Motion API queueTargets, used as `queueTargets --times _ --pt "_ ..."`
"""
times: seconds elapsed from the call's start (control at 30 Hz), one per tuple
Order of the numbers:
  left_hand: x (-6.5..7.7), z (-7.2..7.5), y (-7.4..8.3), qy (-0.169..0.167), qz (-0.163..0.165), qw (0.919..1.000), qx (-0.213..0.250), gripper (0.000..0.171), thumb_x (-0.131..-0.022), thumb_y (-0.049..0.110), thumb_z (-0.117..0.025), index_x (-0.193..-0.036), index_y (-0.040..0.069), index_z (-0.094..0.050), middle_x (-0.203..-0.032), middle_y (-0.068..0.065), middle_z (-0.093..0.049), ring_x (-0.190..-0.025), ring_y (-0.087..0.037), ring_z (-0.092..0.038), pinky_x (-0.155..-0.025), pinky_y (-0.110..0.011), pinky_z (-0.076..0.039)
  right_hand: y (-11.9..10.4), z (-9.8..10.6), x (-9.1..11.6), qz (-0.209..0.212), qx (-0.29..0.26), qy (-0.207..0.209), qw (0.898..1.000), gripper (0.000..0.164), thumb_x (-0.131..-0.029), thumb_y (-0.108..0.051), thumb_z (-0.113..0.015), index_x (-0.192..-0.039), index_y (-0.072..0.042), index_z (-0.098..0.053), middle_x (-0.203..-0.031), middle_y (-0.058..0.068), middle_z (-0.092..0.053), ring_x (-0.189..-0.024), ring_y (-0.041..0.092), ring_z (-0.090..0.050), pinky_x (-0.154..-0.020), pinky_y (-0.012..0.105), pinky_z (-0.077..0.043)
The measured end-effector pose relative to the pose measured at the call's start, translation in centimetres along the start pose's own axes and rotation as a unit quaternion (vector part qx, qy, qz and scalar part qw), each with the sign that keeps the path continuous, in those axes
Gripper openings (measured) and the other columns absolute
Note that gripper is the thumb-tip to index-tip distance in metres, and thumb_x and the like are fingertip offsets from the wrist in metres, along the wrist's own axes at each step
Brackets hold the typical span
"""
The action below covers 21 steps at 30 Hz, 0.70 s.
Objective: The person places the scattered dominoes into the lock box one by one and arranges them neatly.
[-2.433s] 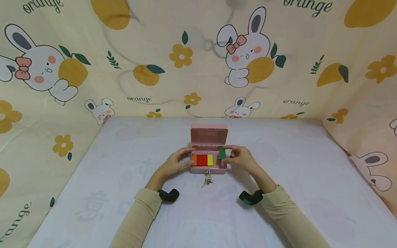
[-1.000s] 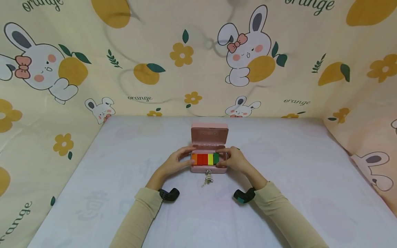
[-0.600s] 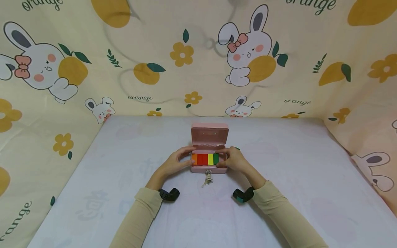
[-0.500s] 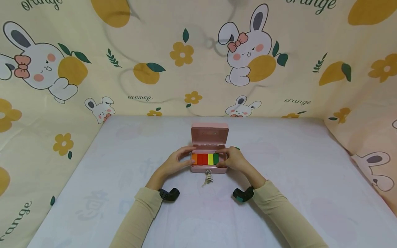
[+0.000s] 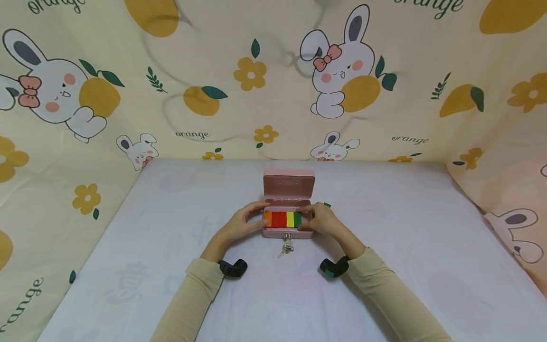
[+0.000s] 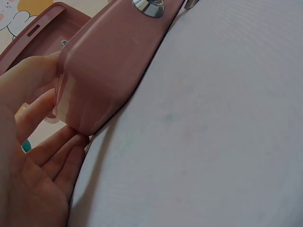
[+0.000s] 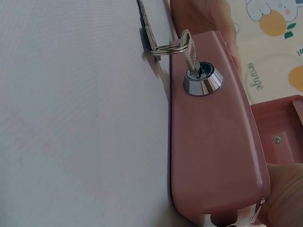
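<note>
A pink metal lockbox (image 5: 275, 234) stands with its lid (image 5: 288, 186) raised. Inside, upright blocks line up from the left wall: orange (image 5: 268, 219), red (image 5: 279, 219), yellow (image 5: 290, 219) and green (image 5: 297, 219). My left hand (image 5: 240, 224) grips the box's left end, thumb at the rim and fingertips against the side, as the left wrist view shows. Reaching in over the right end, my right hand (image 5: 326, 220) holds the green block between thumb and forefinger. Another small green piece (image 5: 327, 205) peeks out behind that hand, mostly hidden. Keys (image 7: 191, 52) sit in the front lock (image 7: 202, 79).
The box rests on a table (image 5: 273, 294) with a white cloth. A patterned curtain (image 5: 171, 61) with rabbits and oranges encloses the back and sides. Black devices are strapped at both wrists, the left one (image 5: 233, 269) and the right one (image 5: 335, 267).
Earlier my right hand held the green block over the box's right end. It moved left and down, setting the green block against the yellow one. My left hand stayed put.
</note>
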<state>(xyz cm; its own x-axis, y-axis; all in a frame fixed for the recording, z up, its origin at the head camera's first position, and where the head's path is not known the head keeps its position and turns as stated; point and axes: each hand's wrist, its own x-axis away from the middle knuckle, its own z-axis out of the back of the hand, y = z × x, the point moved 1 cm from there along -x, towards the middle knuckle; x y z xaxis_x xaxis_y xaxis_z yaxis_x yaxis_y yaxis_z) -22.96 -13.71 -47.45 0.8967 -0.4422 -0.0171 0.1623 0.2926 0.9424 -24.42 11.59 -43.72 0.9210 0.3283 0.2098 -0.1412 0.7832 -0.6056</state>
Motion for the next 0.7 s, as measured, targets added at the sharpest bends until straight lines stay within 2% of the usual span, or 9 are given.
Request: queueTargets --times 0.33,0.53,0.7 --pt "0.0 -0.1 -0.3 0.002 -0.005 1.0000 0.004 0.050 -0.091 0.014 -0.065 -0.139 0.009 -0.049 -0.153 -0.013 -0.040 -0.143 -0.033 -0.038 -0.121 -0.050 -0.029 0.2 -0.2 0.1 0.010 -0.004 0.008 1.000 0.050 -0.076 -0.019 -0.081 -0.123 -0.010 -0.066 -0.072 0.005 -0.043 -0.076 0.019 -0.043 -0.059 0.024 -0.028" --pt "0.0 -0.1 0.0 0.000 -0.004 1.0000 0.002 0.051 -0.091 0.015 -0.065 -0.139 0.010 -0.049 -0.153 -0.012 -0.041 -0.142 -0.033 -0.039 -0.121 -0.049 -0.029 0.3 0.0 0.5 0.030 -0.021 0.024 0.999 0.048 -0.076 -0.019 -0.081 -0.121 -0.008 -0.067 -0.072 0.005 -0.041 -0.074 0.018 -0.040 -0.059 0.024 -0.027" --pt "-0.1 -0.1 -0.1 -0.001 -0.005 1.0000 0.001 0.051 -0.091 0.015 -0.065 -0.139 0.011 -0.049 -0.153 -0.012 -0.041 -0.142 -0.032 -0.039 -0.121 -0.049 -0.030 0.5 0.2 1.0 0.057 -0.025 0.040 0.997 0.044 -0.080 -0.018 -0.077 -0.121 -0.004 -0.066 -0.074 0.006 -0.047 -0.073 0.017 -0.042 -0.059 0.023 -0.030"
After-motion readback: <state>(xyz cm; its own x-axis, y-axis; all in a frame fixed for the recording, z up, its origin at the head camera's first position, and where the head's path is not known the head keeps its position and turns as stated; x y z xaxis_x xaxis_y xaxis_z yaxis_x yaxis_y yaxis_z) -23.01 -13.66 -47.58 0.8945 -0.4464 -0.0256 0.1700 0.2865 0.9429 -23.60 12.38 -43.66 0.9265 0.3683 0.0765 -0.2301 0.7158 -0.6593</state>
